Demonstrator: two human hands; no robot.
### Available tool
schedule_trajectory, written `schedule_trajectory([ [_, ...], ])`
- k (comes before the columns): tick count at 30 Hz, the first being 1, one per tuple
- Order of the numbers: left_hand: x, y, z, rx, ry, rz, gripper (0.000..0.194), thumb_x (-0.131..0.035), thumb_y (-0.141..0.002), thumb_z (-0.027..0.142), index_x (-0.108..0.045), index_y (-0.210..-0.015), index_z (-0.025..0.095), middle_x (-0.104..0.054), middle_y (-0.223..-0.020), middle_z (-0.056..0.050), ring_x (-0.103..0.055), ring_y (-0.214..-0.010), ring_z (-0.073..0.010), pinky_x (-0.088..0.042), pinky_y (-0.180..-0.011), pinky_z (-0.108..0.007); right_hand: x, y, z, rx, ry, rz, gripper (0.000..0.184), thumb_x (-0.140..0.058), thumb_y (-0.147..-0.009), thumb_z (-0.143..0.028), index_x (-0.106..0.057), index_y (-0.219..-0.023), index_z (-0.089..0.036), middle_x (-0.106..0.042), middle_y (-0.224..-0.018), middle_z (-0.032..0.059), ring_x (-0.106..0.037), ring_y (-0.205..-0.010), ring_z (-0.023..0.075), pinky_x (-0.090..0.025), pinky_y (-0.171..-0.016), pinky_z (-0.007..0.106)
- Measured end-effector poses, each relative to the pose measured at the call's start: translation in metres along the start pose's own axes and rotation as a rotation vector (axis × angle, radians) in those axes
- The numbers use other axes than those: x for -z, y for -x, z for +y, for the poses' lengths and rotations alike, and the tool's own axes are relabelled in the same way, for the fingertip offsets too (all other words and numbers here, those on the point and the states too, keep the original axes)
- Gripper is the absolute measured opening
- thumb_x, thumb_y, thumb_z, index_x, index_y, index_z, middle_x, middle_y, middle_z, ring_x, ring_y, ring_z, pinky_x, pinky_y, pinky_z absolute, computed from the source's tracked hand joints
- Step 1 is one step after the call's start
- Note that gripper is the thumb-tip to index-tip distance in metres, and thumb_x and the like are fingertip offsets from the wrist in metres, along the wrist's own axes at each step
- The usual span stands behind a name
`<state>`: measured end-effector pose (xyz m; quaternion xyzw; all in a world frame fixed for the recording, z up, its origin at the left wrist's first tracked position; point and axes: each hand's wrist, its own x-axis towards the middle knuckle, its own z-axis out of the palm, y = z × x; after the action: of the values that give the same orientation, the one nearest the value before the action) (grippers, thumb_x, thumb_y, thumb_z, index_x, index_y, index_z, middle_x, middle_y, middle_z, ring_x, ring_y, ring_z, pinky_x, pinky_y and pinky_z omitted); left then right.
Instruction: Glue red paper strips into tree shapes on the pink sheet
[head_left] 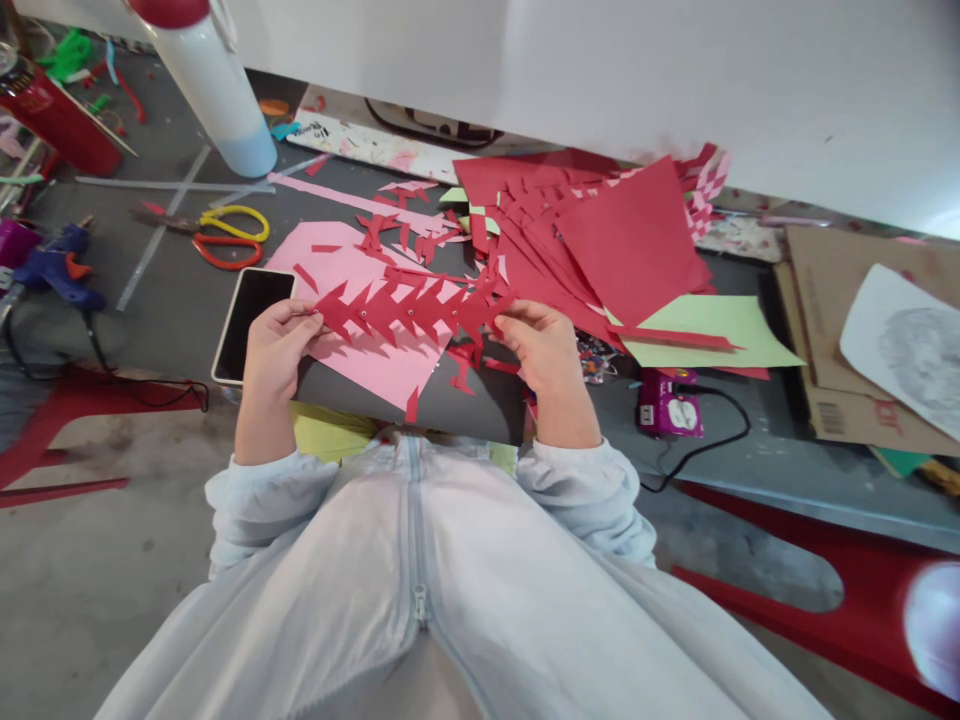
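A red paper chain (410, 312) of pointed, arrow-like cut pieces joined by small round fasteners stretches between my two hands. My left hand (279, 345) pinches its left end, next to a phone (253, 312) with a dark screen. At the other end, my right hand (541, 350) grips the chain between thumb and fingers. Beneath the chain lies a pink paper sheet (397, 375). Red paper scraps (405, 235) are scattered behind it, and a few more lie near my right hand.
Red paper sheets (626, 240) are piled behind, with a light green sheet (720, 330) beside them. Scissors (229, 238), a white bottle (214, 95) and a blue glue gun (64, 268) stand or lie at left. A purple box (670, 403) and cardboard (840, 340) are at right.
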<state>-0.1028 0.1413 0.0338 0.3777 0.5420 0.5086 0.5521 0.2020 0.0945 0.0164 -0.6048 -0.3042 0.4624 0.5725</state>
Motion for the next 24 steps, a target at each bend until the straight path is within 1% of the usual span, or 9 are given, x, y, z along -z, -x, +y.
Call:
schedule_trajectory([
  [2,0.003,-0.001,-0.002,-0.055,-0.023,-0.026,0.02,-0.08,-0.064,0.022,-0.068,-0.079,0.018,-0.068,-0.07,0.001,-0.067,-0.063,-0.0132,-0.06,-0.064,-0.027,0.0,0.001,-0.003,0.053,0.035,-0.003,0.015,-0.079,-0.06,-0.026,-0.07,-0.073,-0.023,-0.07,-0.071,-0.0037,-0.067,-0.07,0.0138,-0.057,-0.074,0.03],
  [4,0.006,-0.003,-0.004,-0.123,-0.07,-0.046,0.018,-0.08,-0.063,0.022,-0.071,-0.078,0.019,-0.07,-0.076,0.0,-0.067,-0.07,-0.0128,-0.058,-0.069,-0.024,0.0,0.003,-0.006,0.126,0.082,0.008,0.01,-0.075,-0.063,-0.023,-0.073,-0.072,-0.024,-0.072,-0.074,-0.003,-0.067,-0.075,0.0144,-0.056,-0.079,0.03],
  [7,0.01,-0.005,-0.004,-0.224,-0.135,-0.062,0.015,-0.081,-0.062,0.021,-0.074,-0.076,0.021,-0.071,-0.081,-0.001,-0.065,-0.075,-0.012,-0.054,-0.07,-0.021,0.001,0.003,-0.008,0.207,0.125,0.039,0.009,-0.073,-0.066,-0.021,-0.074,-0.074,-0.025,-0.072,-0.078,-0.0021,-0.067,-0.079,0.0153,-0.055,-0.082,0.031],
  [10,0.012,-0.004,-0.001,-0.242,-0.129,-0.098,0.014,-0.08,-0.062,0.02,-0.074,-0.075,0.021,-0.07,-0.075,0.0,-0.064,-0.071,-0.0129,-0.053,-0.067,-0.022,0.002,0.004,-0.009,0.246,0.126,0.037,0.008,-0.075,-0.067,-0.023,-0.073,-0.075,-0.025,-0.072,-0.08,-0.0014,-0.065,-0.079,0.0155,-0.054,-0.082,0.031],
  [13,0.012,-0.001,0.002,-0.198,-0.139,-0.151,0.014,-0.077,-0.063,0.02,-0.073,-0.076,0.019,-0.067,-0.068,-0.001,-0.064,-0.063,-0.0132,-0.054,-0.063,-0.024,0.003,0.004,-0.008,0.224,0.13,0.014,0.01,-0.075,-0.066,-0.026,-0.073,-0.076,-0.025,-0.07,-0.076,-0.0019,-0.061,-0.073,0.0139,-0.053,-0.074,0.029],
  [16,0.015,-0.001,0.003,-0.209,-0.253,-0.151,0.013,-0.07,-0.062,0.014,-0.071,-0.074,0.019,-0.068,-0.07,-0.001,-0.064,-0.064,-0.0121,-0.054,-0.065,-0.023,0.004,0.004,-0.005,0.189,0.123,0.0,0.012,-0.075,-0.065,-0.026,-0.072,-0.076,-0.023,-0.068,-0.074,-0.003,-0.058,-0.067,0.0113,-0.05,-0.067,0.025],
  [18,0.018,-0.002,0.002,-0.214,-0.314,-0.149,0.012,-0.066,-0.064,0.014,-0.071,-0.074,0.019,-0.069,-0.072,-0.001,-0.064,-0.065,-0.0118,-0.054,-0.066,-0.023,0.005,0.003,-0.004,0.172,0.116,0.0,0.013,-0.075,-0.064,-0.026,-0.073,-0.077,-0.022,-0.068,-0.074,-0.0034,-0.057,-0.066,0.0099,-0.048,-0.064,0.024],
  [21,0.022,-0.002,0.001,-0.178,-0.35,-0.16,0.009,-0.065,-0.074,0.026,-0.071,-0.074,0.02,-0.07,-0.072,-0.002,-0.065,-0.064,-0.0136,-0.055,-0.066,-0.026,0.005,0.002,-0.004,0.133,0.106,0.017,0.015,-0.074,-0.062,-0.026,-0.073,-0.076,-0.022,-0.067,-0.073,-0.0037,-0.056,-0.064,0.0089,-0.047,-0.061,0.023],
  [24,0.025,-0.002,0.001,-0.204,-0.42,-0.162,0.022,-0.068,-0.08,0.041,-0.07,-0.074,0.02,-0.071,-0.074,-0.003,-0.066,-0.068,-0.0154,-0.054,-0.067,-0.027,0.004,0.004,-0.006,0.098,0.106,0.018,0.015,-0.073,-0.062,-0.027,-0.072,-0.076,-0.021,-0.065,-0.07,-0.004,-0.055,-0.063,0.0089,-0.047,-0.06,0.023],
])
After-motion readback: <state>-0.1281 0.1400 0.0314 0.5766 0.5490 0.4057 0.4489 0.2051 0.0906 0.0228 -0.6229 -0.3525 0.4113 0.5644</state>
